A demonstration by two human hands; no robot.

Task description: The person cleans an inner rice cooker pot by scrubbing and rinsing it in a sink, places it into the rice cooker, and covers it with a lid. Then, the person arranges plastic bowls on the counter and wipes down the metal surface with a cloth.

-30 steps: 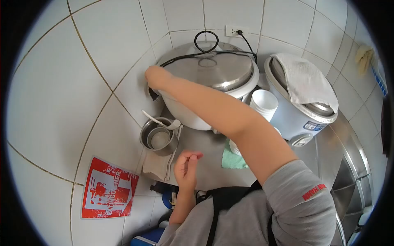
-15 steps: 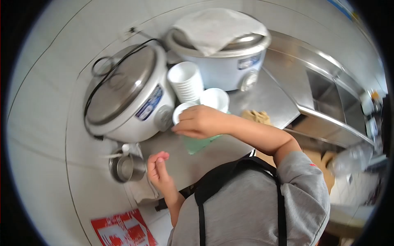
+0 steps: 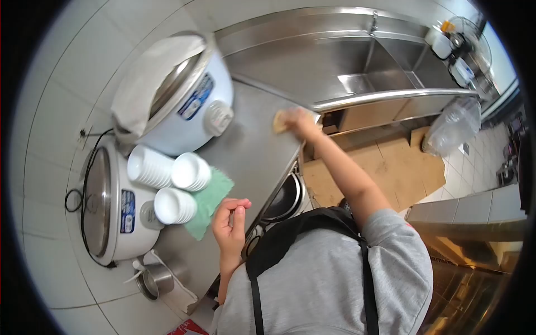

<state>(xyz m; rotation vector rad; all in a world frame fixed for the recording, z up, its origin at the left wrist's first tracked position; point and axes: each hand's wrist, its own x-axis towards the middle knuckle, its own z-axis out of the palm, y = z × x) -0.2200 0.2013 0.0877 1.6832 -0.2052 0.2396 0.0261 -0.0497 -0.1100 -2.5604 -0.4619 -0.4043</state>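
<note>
My right hand [image 3: 300, 123] is closed on a tan cloth [image 3: 280, 121] at the far right corner of the steel counter [image 3: 251, 120]; motion blurs the fingers a little. Near the counter's front edge, my left hand [image 3: 230, 219] is raised with its fingers curled and pressed together, and whether anything is in them is too small to tell. Beside it a green cloth [image 3: 216, 192] lies under stacks of white cups [image 3: 192, 171]. Two white rice cookers stand behind the cups, one [image 3: 192, 103] with a pale towel [image 3: 151, 78] over its lid, the other [image 3: 131, 215] with a black cord on top.
A steel double sink [image 3: 335, 61] runs along the back. A metal pot [image 3: 158, 281] with a white-handled utensil sits at the lower left. Flattened cardboard [image 3: 379, 167] covers the floor on the right, near a clear plastic bag [image 3: 455, 125]. Black-rimmed pans [image 3: 283, 198] are below the counter.
The view has turned right. My right hand has moved from the cord behind the cooker, past the cups, to the tan cloth and has taken hold of it. My left hand keeps its curled pose.
</note>
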